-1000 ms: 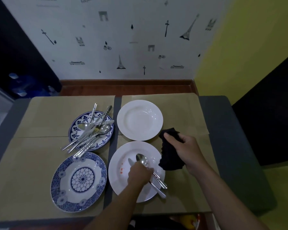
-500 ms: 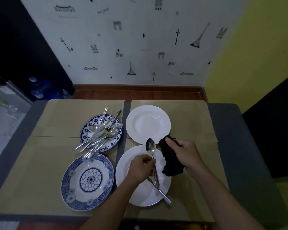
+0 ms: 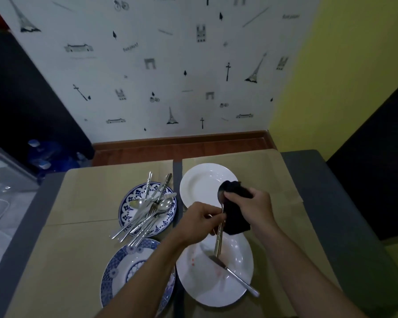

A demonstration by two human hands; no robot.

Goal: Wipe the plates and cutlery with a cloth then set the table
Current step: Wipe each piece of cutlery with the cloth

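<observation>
left hand [image 3: 200,222]: grip pinches handle of long silver metal spoon [image 3: 218,239], above smeared white round plate [image 3: 205,290]
right hand [image 3: 255,207]: grip clamps crumpled black cloth [image 3: 236,222] round spoon bowl
silver table knife [image 3: 233,274]: lies in smeared plate
cutlery pile [image 3: 147,214]: on blue-patterned round plate [image 3: 125,210], bench left

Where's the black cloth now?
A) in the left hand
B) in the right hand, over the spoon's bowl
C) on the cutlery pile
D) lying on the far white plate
B: the right hand grips the black cloth over the spoon, whose handle the left hand pinches.
</observation>
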